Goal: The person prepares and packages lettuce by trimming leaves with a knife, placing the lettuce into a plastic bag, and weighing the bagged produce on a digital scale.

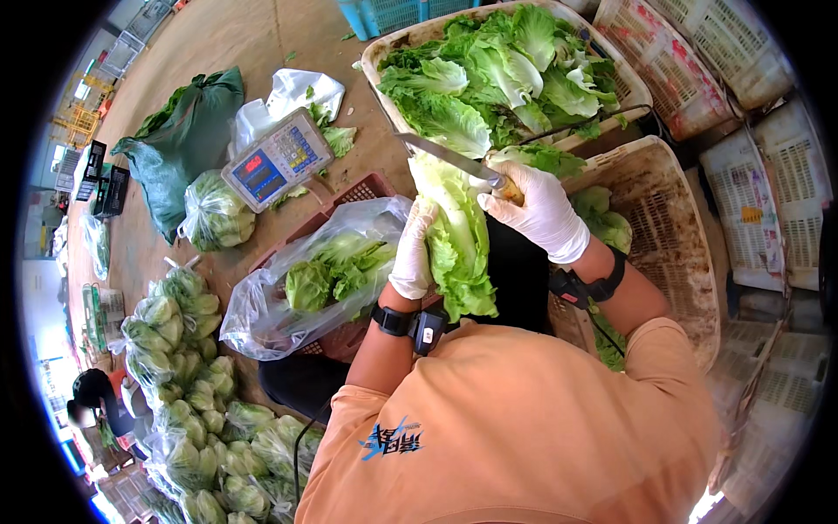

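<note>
Both my hands wear white gloves. My left hand [414, 252] grips a head of leafy lettuce [455, 229] upright before my chest, its outer leaves hanging down. In my right hand [540, 206] is a knife [452, 156] by its worn handle; the blade points left across the top of the lettuce, near its base. Some pale leafy piece shows behind my right hand; whether the fingers hold it too I cannot tell. Left of my hands, an open clear plastic bag [262, 311] with lettuce heads [311, 283] lies in a reddish plastic crate [366, 188].
A big crate [376, 56] of loose leaves stands ahead; a dirty crate [694, 288] with lettuce is at my right. A digital scale [278, 159], a green sack [190, 144] and bagged lettuce [190, 393] lie left. Stacked crates [740, 203] line the right. Another person [108, 399] is far left.
</note>
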Motion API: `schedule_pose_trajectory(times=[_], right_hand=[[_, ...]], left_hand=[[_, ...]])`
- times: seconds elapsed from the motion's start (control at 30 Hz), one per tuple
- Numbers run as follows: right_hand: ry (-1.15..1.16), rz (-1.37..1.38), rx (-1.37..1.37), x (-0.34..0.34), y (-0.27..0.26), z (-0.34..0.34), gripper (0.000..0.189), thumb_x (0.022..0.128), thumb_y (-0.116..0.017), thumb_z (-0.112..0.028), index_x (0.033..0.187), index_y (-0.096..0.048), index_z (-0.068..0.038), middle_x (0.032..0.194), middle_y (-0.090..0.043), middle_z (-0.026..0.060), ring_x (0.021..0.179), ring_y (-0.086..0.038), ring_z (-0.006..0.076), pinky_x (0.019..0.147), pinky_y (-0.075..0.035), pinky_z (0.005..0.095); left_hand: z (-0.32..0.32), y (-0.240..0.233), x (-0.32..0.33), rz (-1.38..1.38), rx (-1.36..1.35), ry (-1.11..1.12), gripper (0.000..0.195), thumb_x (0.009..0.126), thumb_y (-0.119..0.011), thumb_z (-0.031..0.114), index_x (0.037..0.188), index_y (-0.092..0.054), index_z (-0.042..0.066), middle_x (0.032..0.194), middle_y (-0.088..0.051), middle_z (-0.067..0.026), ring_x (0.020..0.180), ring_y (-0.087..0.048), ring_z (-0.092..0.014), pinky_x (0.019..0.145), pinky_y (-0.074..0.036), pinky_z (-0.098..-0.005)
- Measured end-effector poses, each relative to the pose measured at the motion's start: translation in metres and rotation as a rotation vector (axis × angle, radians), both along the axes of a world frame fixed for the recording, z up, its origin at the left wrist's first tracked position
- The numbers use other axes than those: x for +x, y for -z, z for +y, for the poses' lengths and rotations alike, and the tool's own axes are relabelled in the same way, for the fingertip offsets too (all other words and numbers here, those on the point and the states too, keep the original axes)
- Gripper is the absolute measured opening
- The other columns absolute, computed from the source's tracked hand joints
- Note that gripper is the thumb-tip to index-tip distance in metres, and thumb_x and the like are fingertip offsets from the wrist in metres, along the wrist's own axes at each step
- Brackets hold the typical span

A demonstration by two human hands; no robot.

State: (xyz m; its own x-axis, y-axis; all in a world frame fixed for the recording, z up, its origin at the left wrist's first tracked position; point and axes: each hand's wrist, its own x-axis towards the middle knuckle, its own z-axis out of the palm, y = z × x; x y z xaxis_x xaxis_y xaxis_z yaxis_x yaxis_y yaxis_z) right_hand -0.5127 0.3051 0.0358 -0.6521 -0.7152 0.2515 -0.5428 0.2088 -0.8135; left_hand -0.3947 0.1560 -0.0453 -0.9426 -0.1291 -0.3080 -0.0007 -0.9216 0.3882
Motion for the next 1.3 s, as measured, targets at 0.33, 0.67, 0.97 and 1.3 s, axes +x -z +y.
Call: schedule_pose_trajectory(times=[0.33, 0.67, 0.97, 1.3], right_hand=[[-0.019, 0.046, 0.240, 0.001, 0.012, -0.011, 0.036, 0.074, -0.066, -0.035, 0.091, -0.060, -0.005, 0.069, -0.058, 0.0137, 0.063, -0.057, 0.0294, 0.059, -0.045, 0.0362], [-0.146, -0.711, -0.103, -0.015, 0.012, -0.010, 0.022, 0.078, -0.062, -0.008, 0.098, -0.056, -0.001, 0.077, -0.055, -0.0025, 0.065, -0.051, 0.0046, 0.063, -0.044, 0.0193], [-0.020, -0.518, -0.023, -0.136, -0.057, -0.002, 0.038, 0.088, -0.053, -0.039, 0.104, -0.059, -0.005, 0.088, -0.063, 0.0057, 0.075, -0.057, 0.0118, 0.066, -0.047, 0.0290], [-0.018, 0.644, 0.168, -0.055, -0.015, -0.003, 0.033, 0.083, -0.059, -0.036, 0.113, -0.061, -0.021, 0.075, -0.061, 0.0074, 0.065, -0.058, 0.0211, 0.058, -0.048, 0.0321]], left_hand=[[0.012, -0.027, 0.000, 0.012, -0.474, -0.074, 0.058, 0.080, -0.054, -0.005, 0.131, -0.029, 0.006, 0.119, -0.048, -0.0102, 0.106, -0.050, -0.019, 0.089, -0.044, -0.0310], [0.002, 0.008, 0.004, 0.148, -0.226, 0.059, 0.067, 0.080, -0.064, 0.019, 0.137, -0.029, 0.006, 0.127, -0.046, -0.0099, 0.110, -0.051, -0.023, 0.091, -0.045, -0.0361], [0.003, 0.000, 0.016, 0.071, -0.148, 0.129, 0.062, 0.079, -0.061, 0.020, 0.133, -0.034, 0.004, 0.121, -0.051, -0.0133, 0.107, -0.053, -0.024, 0.088, -0.047, -0.0347], [-0.012, 0.015, 0.021, 0.013, 0.147, -0.020, 0.048, 0.082, -0.057, 0.029, 0.124, -0.045, 0.009, 0.109, -0.058, -0.0093, 0.093, -0.059, -0.024, 0.081, -0.049, -0.0382]])
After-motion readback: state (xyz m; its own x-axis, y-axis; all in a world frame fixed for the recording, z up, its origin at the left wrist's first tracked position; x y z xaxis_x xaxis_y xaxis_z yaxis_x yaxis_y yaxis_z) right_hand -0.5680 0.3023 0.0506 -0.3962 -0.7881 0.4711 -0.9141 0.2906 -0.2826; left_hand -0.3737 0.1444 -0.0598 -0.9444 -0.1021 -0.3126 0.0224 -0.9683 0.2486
